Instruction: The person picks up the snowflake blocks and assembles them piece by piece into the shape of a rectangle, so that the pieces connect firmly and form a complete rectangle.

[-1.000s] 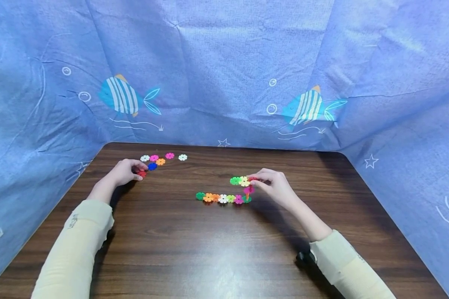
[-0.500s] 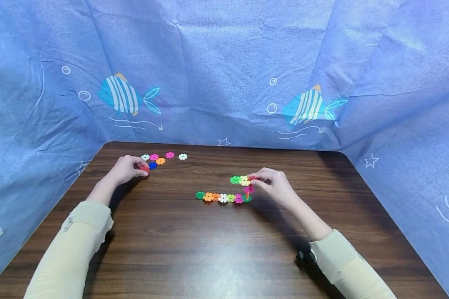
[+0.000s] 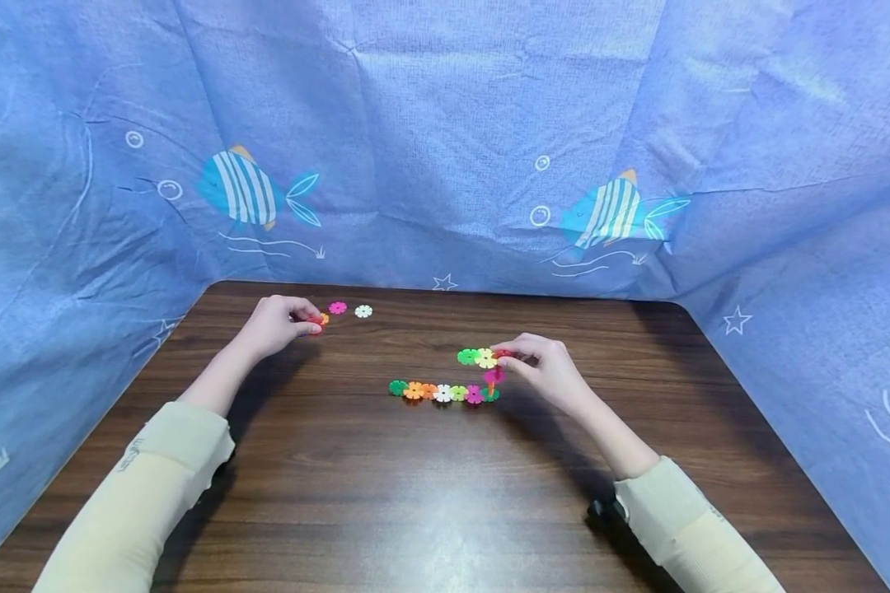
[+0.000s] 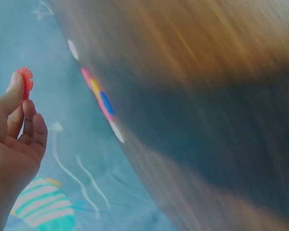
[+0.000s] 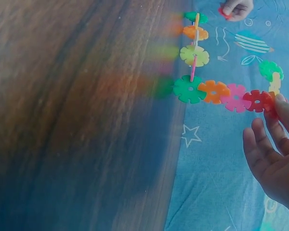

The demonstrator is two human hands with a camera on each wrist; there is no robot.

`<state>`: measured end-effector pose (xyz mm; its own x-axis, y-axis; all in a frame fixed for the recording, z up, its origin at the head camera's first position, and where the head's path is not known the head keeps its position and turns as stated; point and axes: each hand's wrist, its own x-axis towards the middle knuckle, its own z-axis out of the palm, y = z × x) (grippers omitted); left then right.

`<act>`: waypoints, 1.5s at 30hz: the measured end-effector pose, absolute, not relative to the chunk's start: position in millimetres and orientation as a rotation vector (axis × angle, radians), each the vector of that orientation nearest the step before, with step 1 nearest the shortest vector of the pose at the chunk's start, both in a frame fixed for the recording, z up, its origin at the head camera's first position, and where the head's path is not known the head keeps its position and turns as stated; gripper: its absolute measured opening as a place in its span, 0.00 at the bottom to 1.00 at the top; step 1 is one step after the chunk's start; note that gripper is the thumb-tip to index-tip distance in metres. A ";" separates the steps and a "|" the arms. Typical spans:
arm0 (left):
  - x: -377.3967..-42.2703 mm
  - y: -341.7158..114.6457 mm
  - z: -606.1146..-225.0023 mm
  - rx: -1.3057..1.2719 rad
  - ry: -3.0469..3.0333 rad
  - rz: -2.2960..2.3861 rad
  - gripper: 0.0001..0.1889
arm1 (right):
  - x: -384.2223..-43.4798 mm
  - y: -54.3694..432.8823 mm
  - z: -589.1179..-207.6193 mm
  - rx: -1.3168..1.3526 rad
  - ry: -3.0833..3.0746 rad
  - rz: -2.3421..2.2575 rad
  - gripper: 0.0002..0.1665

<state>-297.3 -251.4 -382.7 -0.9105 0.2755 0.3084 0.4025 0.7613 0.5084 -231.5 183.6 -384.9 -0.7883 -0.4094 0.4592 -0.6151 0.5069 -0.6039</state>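
My left hand (image 3: 273, 326) pinches a red flower-shaped plastic disc (image 4: 27, 83) between thumb and fingers, raised off the table in the left wrist view. My right hand (image 3: 550, 371) pinches a red disc at the upper bend of a chain of interlocked flower discs. From there a yellow disc (image 3: 485, 358) and a green disc (image 3: 467, 357) point left. Dark red (image 5: 256, 101), pink (image 5: 236, 97) and orange (image 5: 214, 91) discs run down to a dark green disc (image 5: 189, 89). The lower row, with a white disc (image 3: 443, 394) midway, runs left along the table.
Loose pink (image 3: 337, 307) and white (image 3: 363, 311) discs lie near the back of the brown wooden table (image 3: 386, 478). A blue disc (image 4: 107, 103) lies among others near the left hand. A blue fish-print cloth (image 3: 445, 148) hangs behind the table.
My left hand has picked up the red disc and moved right and toward the back, now covering several loose discs in the head view. My right hand and the chain stay in place.
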 end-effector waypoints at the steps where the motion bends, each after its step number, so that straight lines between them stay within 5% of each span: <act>1: -295.7 -247.3 -380.7 -0.540 -2.728 -0.867 0.06 | -231.3 183.5 -385.0 0.868 -2.493 1.154 0.12; 22: -248.5 -162.4 -345.8 -0.506 -2.594 -1.141 0.08 | -231.2 182.7 -386.4 0.875 -2.468 1.135 0.12; 45: -230.8 -93.3 -364.9 -0.332 -2.457 -1.926 0.09 | -228.4 180.1 -385.4 0.860 -2.439 1.161 0.11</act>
